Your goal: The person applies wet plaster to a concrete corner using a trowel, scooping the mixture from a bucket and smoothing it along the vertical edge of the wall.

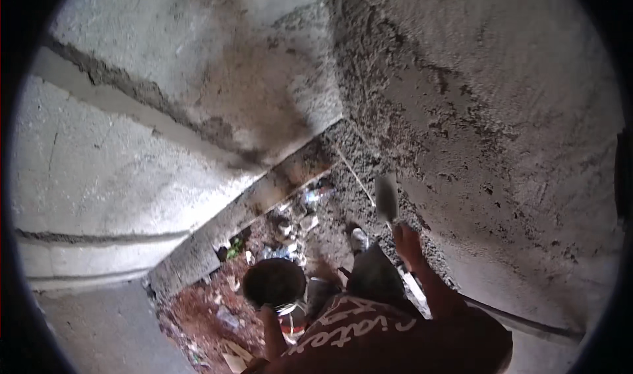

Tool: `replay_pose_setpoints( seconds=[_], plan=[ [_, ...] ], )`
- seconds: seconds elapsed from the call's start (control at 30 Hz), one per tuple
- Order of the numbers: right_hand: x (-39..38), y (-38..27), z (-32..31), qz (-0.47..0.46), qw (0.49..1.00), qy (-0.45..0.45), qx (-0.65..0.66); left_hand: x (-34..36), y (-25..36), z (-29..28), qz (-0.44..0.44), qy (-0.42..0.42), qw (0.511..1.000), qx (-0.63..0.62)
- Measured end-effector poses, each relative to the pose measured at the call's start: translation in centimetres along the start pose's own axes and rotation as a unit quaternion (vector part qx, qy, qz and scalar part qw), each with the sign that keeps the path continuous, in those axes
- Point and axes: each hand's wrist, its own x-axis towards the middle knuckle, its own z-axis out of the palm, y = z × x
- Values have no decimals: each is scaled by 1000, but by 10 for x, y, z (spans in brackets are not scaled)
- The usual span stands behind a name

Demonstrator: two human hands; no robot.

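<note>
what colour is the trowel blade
The trowel blade looks dull grey, best seen in the head view.

Holds a bucket (273, 283) in the left hand (268, 317), over rubble (223, 316) at left, and a trowel (386, 198) in the right hand (409, 243), beside the right-hand wall (527, 143).

Dim w/ glare ctr-left

Right hand (407, 243) grips a trowel (387, 200), blade pointing away from the body, beside the rough, mortar-patched right wall (455, 130). Left hand (268, 317) holds a round bucket (247, 275) at its near rim. Reddish soil (191, 308), littered with debris, lies below.
</note>
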Motion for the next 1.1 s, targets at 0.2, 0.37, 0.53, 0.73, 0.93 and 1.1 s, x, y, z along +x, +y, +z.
replay_pose_setpoints(
  seconds=[0.2, 0.37, 0.53, 0.73, 0.93, 1.1],
  plan=[
    [-58, -52, 42, -122, 957, -201, -172, -6, 39, 89, 268, -275, 917, 106],
    [-24, -71, 89, -204, 892, -156, -372, -186, 171, 139, 365, -357, 852, 113],
    [-65, -119, 123, -295, 843, -299, -335, -185, 179, 107, 436, -311, 841, 74],
    [-116, -102, 132, -190, 923, -285, -173, -164, 184, 40, 397, -306, 863, 57],
    [-120, -140, 157, -225, 928, -251, -158, -126, 154, 2, 139, -269, 952, -32],
    [-100, -198, 164, -331, 897, -281, -81, -45, 64, -15, 92, -200, 947, -233]
  ],
)
